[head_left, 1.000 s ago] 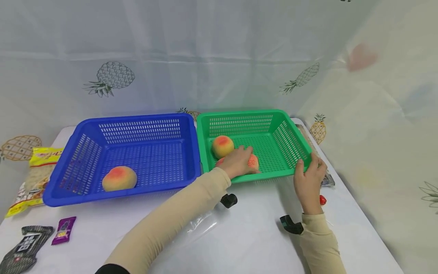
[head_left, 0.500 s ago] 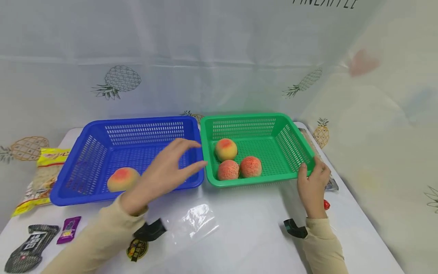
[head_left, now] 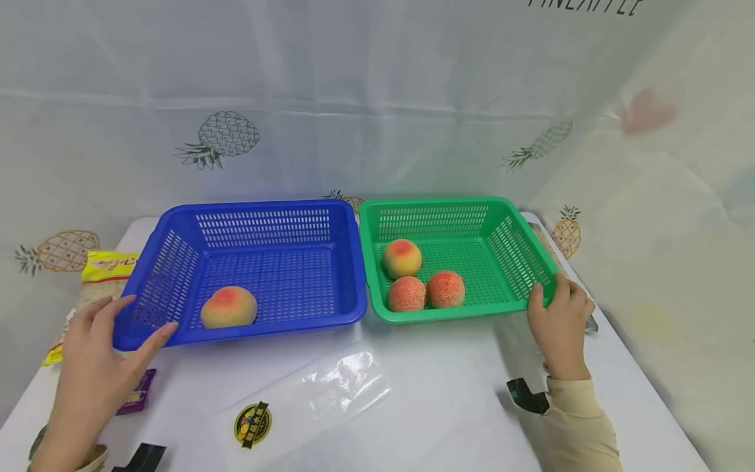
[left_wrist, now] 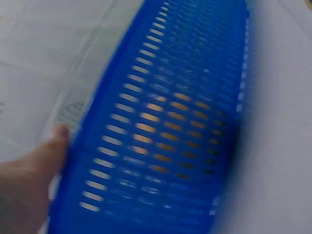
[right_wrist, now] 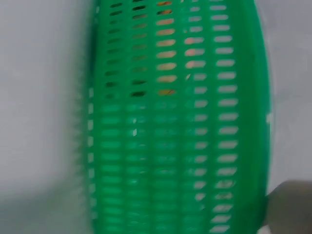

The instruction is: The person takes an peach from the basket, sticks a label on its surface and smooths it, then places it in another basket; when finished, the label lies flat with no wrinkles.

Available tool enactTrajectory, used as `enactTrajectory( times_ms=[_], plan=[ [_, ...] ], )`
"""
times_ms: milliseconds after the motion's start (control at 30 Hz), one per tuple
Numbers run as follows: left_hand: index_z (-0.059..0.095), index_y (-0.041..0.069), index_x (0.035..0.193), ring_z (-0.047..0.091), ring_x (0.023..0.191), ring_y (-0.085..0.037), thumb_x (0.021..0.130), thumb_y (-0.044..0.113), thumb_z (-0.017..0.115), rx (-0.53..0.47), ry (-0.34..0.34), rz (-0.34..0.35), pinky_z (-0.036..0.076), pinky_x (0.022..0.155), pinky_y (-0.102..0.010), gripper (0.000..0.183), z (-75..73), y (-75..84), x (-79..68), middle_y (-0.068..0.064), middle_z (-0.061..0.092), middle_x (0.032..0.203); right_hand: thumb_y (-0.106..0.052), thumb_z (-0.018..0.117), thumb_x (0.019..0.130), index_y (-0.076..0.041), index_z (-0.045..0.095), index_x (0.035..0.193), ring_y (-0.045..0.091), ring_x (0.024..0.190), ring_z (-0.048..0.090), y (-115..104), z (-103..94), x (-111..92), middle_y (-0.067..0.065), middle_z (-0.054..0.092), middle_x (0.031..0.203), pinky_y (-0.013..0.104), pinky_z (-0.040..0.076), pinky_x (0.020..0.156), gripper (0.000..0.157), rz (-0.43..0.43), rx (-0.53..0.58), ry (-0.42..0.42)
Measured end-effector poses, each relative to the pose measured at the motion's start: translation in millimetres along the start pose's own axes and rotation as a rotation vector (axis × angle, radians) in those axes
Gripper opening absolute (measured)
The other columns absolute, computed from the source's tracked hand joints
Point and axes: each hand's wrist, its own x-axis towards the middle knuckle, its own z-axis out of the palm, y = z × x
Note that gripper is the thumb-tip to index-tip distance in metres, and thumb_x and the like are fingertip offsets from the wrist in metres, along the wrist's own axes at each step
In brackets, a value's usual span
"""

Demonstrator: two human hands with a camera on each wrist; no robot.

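Observation:
A blue basket [head_left: 348, 308] holds one yellow-and-red peach [head_left: 229, 307] near its front wall. My left hand [head_left: 88, 367] is at this basket's front-left corner, thumb and fingers spread around the rim; in the left wrist view a fingertip lies beside the rim. To the right, a green basket [head_left: 501, 307] contains a yellow-red peach [head_left: 403, 257] and two speckled reddish round fruits [head_left: 446, 289] in its left part. My right hand [head_left: 560, 328] grips the green rim at the front-right corner, thumb toward the front. Both wrist views are blurred and show mainly basket walls.
A clear plastic bag [head_left: 312, 400] with a round black-and-gold label lies on the white table in front. Behind my left hand are a yellow snack bag [head_left: 109, 265] and a purple packet [head_left: 138, 396], partly hidden. A package [head_left: 592, 324] lies right of the green basket.
My left hand has let go of a reddish fruit in the green basket and swung left to the blue basket's corner. The right hand stays on the green rim.

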Motion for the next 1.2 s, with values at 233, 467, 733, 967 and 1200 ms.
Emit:
enactTrajectory(
  times_ms=[233, 467, 733, 967, 1200],
  plan=[
    [0.020, 0.003, 0.140, 0.012, 0.131, -0.042, 0.086, 0.031, 0.055, -0.117, 0.045, 0.027, 0.013, 0.100, -0.060, 0.070, 21.4, -10.3, -4.4, -0.021, 0.012, 0.144, -0.016, 0.056, 0.085, 0.004, 0.049, 0.118, 0.038, 0.112, 0.039, -93, 1.0, 1, 0.023, 0.046, 0.120, 0.053, 0.031, 0.089, 0.039, -0.432, 0.107, 0.170],
    [0.022, 0.008, 0.140, 0.013, 0.134, -0.034, 0.087, 0.026, 0.051, -0.199, 0.103, -0.016, 0.015, 0.102, -0.058, 0.063, 28.9, -13.3, -7.8, -0.011, 0.012, 0.147, -0.026, 0.054, 0.087, -0.009, 0.052, 0.118, 0.019, 0.110, 0.045, -253, 36.6, -9, 0.004, 0.052, 0.115, 0.032, 0.038, 0.093, 0.035, -0.976, 0.045, -0.420],
    [0.026, 0.013, 0.139, 0.015, 0.134, -0.029, 0.086, 0.027, 0.053, -0.255, 0.112, -0.020, 0.018, 0.101, -0.057, 0.062, 34.9, -14.9, -8.2, -0.003, 0.014, 0.147, -0.041, 0.054, 0.085, -0.023, 0.046, 0.126, 0.009, 0.117, 0.040, -365, 116.6, -27, -0.007, 0.047, 0.125, 0.023, 0.034, 0.097, 0.045, -1.149, -0.132, -1.040],
    [0.028, 0.013, 0.138, 0.017, 0.134, -0.028, 0.086, 0.028, 0.053, -0.265, 0.120, 0.011, 0.020, 0.101, -0.057, 0.060, 34.2, -18.1, -8.0, -0.001, 0.015, 0.147, -0.043, 0.065, 0.076, -0.031, 0.044, 0.128, 0.009, 0.123, 0.035, -401, 161.9, -60, -0.009, 0.040, 0.134, 0.028, 0.030, 0.101, 0.057, -1.059, -0.266, -1.337],
    [0.031, 0.013, 0.137, 0.020, 0.132, -0.030, 0.086, 0.028, 0.055, -0.281, 0.145, 0.024, 0.023, 0.099, -0.058, 0.058, 30.8, -22.6, -8.9, -0.002, 0.017, 0.146, -0.031, 0.074, 0.070, -0.037, 0.035, 0.132, 0.012, 0.121, 0.035, -406, 176.4, -74, -0.009, 0.033, 0.137, 0.037, 0.044, 0.088, 0.074, -0.817, -0.279, -1.645]
  ],
)
